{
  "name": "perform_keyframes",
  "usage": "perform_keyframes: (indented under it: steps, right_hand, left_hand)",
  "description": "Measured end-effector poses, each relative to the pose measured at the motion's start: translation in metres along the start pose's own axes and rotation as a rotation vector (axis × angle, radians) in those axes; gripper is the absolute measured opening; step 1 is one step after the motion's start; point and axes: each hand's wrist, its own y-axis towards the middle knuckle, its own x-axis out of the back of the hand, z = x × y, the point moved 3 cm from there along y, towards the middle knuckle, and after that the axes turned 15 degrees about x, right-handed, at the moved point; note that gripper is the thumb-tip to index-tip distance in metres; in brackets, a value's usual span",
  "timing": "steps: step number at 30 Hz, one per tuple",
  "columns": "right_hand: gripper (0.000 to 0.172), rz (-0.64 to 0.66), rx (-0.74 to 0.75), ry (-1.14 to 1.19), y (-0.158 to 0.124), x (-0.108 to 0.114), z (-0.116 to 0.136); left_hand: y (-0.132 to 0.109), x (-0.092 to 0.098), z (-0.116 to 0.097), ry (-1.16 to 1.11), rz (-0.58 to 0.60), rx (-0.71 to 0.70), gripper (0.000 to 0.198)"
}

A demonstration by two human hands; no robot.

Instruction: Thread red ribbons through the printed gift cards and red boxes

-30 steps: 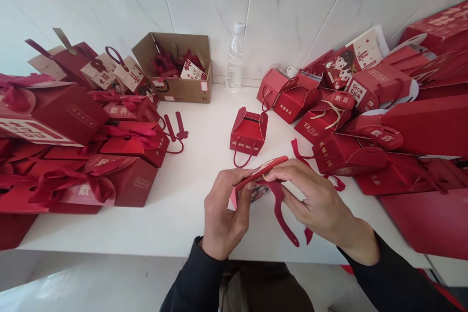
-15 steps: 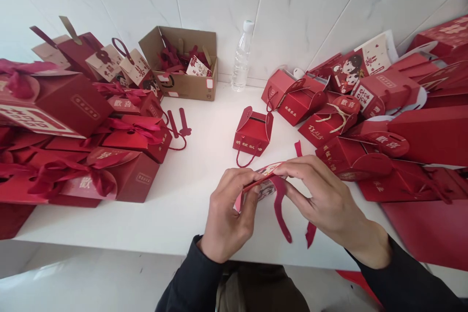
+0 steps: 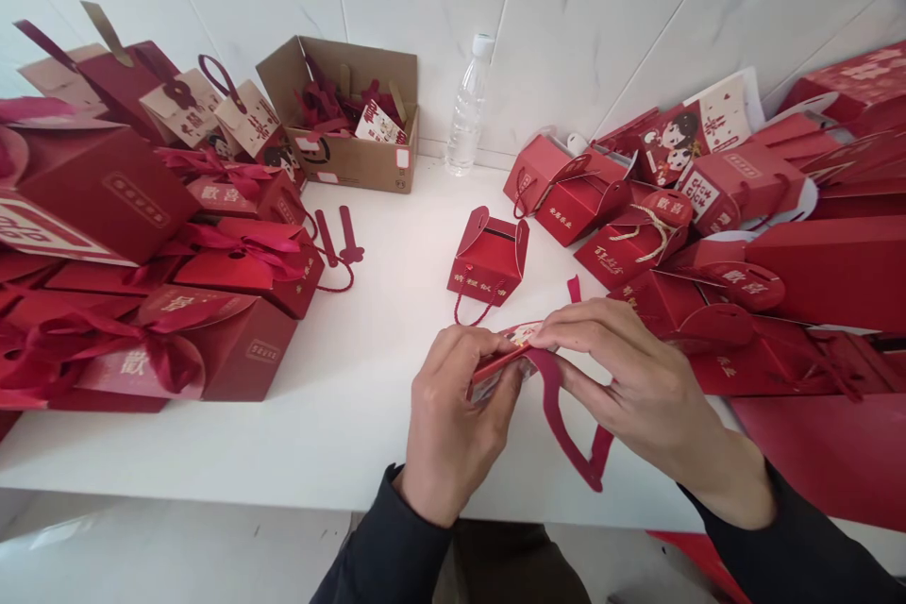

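A small printed packet (image 3: 522, 334), its print too covered to read, is held over the near middle of the white table (image 3: 340, 439); the left hand (image 3: 457, 411) pinches its left end, the right hand (image 3: 629, 373) its right, where a dark red strap (image 3: 555, 408) hangs. Beyond stands a small red box (image 3: 488, 255), gold-lettered "前程似", last character blurred. Far right, a rope-tied box (image 3: 635, 236) bears "歡喜"; far left, a ribboned box (image 3: 237, 193) also reads "歡喜".

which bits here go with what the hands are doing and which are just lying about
Likely part of it: printed box, in left hand; strap, hanging by right hand; two loose straps; carton with similar straps.

Likely just lying about: bottle; roped box; bow-tied boxes.
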Motion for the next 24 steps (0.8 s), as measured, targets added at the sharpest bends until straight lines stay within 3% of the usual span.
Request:
perform_keyframes:
  steps: [13,20,22,24]
  right_hand:
    - [0.017,0.008,-0.101,0.089,-0.006,0.008,0.01]
    - [0.008,0.018,-0.064,0.183,-0.003,0.018,0.018]
    - [0.008,0.0,-0.108,0.251,-0.002,0.022,0.021]
    - [0.009,-0.073,-0.246,0.298,-0.003,0.025,0.021]
  left_hand:
    - [-0.006,0.001,-0.007,-0.069,0.103,0.002,0.011]
    - [-0.01,0.0,-0.007,-0.088,0.167,0.01,0.011]
    - [-0.011,0.001,-0.007,-0.08,0.172,-0.005,0.011]
    - [-0.012,0.002,-0.008,-0.078,0.175,-0.024,0.01]
